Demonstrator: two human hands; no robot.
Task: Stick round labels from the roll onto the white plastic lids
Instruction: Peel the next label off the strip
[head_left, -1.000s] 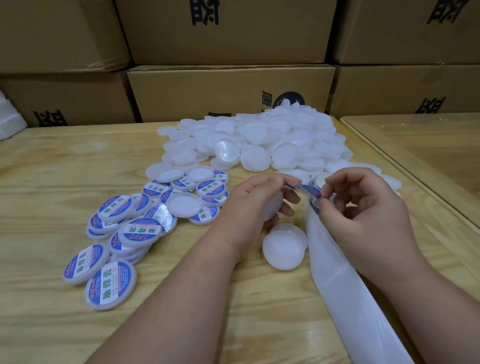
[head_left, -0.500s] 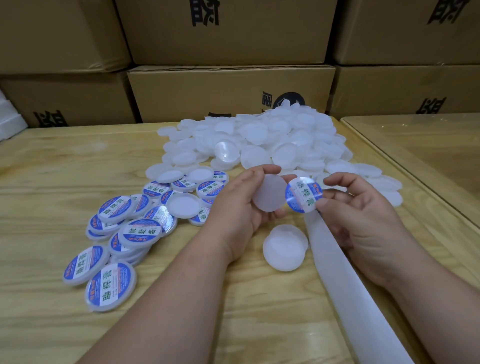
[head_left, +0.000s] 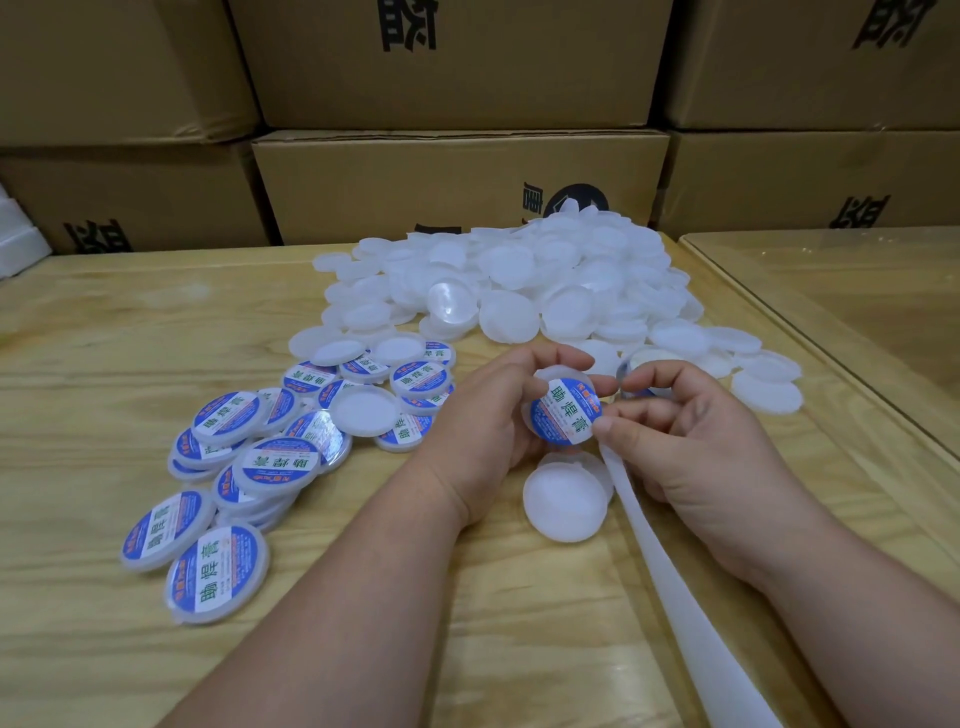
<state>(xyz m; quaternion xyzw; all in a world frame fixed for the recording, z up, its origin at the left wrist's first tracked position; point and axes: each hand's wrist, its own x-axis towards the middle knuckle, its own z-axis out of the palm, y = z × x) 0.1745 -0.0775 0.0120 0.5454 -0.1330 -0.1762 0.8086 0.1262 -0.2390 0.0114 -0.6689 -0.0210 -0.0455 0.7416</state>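
Now: a round label (head_left: 565, 413) is being pressed onto a white plastic lid (head_left: 545, 375) held above the wooden table (head_left: 130, 322).
Left hand: the left hand (head_left: 483, 421) is curled round the lid, which is gripped by its rim between thumb and fingers and tilted toward the camera.
Right hand: the label's right edge is pinched and pressed down by the thumb and forefinger of the right hand (head_left: 691, 441); its lower fingers are curled near the backing strip (head_left: 670, 566), though whether the strip is gripped cannot be told.
Label roll: only the bare white strip, run from the hands toward the near right, is clearly seen; a blue-edged label (head_left: 626, 368) is glimpsed just behind the right fingers.
Done pile: labelled lids (head_left: 218, 571) are spread at the near left.
Waiting pile: unlabelled lids (head_left: 519, 280) are heaped at the far centre, against cardboard boxes (head_left: 457, 182); one plain lid (head_left: 566, 506) lies just below the hands.
Risk: the label could be set off-centre or creased if the lid is shifted in the grip before the sticker is smoothed flat.
Risk: air may be trapped if pressure is kept to one edge only.
Risk: the loose strip could be dragged across the plain lid and knock it aside.
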